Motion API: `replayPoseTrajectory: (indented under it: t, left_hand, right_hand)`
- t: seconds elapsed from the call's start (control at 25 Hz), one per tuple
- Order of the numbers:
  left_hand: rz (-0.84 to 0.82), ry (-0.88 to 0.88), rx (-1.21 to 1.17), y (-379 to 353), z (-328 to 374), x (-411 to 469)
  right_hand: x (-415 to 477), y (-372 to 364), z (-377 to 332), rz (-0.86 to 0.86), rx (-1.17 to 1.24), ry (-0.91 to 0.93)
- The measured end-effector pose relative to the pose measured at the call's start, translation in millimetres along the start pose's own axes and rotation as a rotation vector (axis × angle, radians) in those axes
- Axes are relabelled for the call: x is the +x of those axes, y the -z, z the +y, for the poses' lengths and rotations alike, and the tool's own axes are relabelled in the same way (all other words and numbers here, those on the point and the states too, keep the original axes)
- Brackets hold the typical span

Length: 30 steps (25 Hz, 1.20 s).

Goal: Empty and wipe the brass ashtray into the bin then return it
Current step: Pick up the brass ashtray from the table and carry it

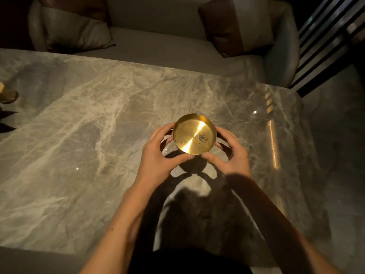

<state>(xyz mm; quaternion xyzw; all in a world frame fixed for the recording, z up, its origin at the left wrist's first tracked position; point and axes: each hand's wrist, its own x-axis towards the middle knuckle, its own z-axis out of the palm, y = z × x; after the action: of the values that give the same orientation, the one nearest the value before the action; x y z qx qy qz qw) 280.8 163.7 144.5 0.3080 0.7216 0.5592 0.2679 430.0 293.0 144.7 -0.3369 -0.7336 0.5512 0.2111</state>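
The brass ashtray (194, 134) sat upright toward the right end of the marble tabletop (79, 135), about midway between its far and near edges, with both hands cupped around it. It was kept level, most likely because flecks of ash (201, 137) lay loose on its polished floor, gathered mainly right of centre; any tilt would probably have scattered them over the stone. Using two hands rather than one fitted that aim, steadying a smooth, round-walled dish from opposite sides.

The left hand (158, 153) curved against the ashtray's left wall, fingers spread round the far side and thumb reaching under the near rim. The right hand (231, 153) mirrored it on the right wall, thumb pointing inward toward the left thumb. Both hands pressed on the dish rather than pinching its rim. Whether the ashtray rested on the tabletop or was just lifted clear could not be told, though a dark shadow lay close beneath it.

Both forearms reached forward from the near edge, converging on the dish, wrists slightly raised. No bin or cloth was visible.
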Motion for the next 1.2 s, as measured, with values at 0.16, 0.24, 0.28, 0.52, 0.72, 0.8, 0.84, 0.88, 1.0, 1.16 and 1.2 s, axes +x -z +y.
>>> replayPoseTrajectory:
  t: [0.16,0.24,0.28,0.52,0.72,0.8,0.84,0.88,1.0,1.16,1.2]
  left_hand:
    - [0.065,0.026,0.023,-55.2,22.9,-13.7]
    - [0.081,0.030,0.045,-88.4,34.2,-16.0]
    - [0.087,0.031,0.050,-106.6,39.9,-15.8]
    - [0.050,0.015,0.054,-227.0,73.1,-14.5]
    - [-0.010,0.001,0.069,-281.2,91.2,-7.1]
    - [-0.049,-0.008,0.072,-291.1,94.9,-1.6]
    - [-0.074,-0.007,0.074,-294.5,95.9,1.1]
    - [-0.097,-0.013,0.074,-297.3,96.7,4.8]
    - [-0.169,-0.023,0.057,-306.9,90.2,16.7]
    - [-0.216,0.028,-0.032,-319.1,65.6,26.8]
    - [-0.227,0.055,-0.056,-321.3,57.9,29.6]
  right_hand:
    - [-3.5,57.3,10.8,-0.048,0.051,-0.001]
    - [-3.3,92.0,21.2,-0.070,0.028,0.021]
    - [-4.1,110.1,27.8,-0.075,0.029,0.026]
    - [-10.5,226.8,67.2,-0.050,0.047,0.040]
    - [-13.7,286.1,85.2,-0.006,0.052,0.042]
    - [-15.1,296.2,88.7,0.028,0.055,0.036]
    - [-17.3,299.4,89.9,0.050,0.054,0.032]
    - [-18.7,302.2,91.4,0.073,0.046,0.033]
    - [-19.7,308.2,97.7,0.128,-0.034,0.036]
    - [-15.3,309.2,111.8,0.167,-0.079,0.023]
    - [-13.4,308.6,114.3,0.175,-0.102,0.014]
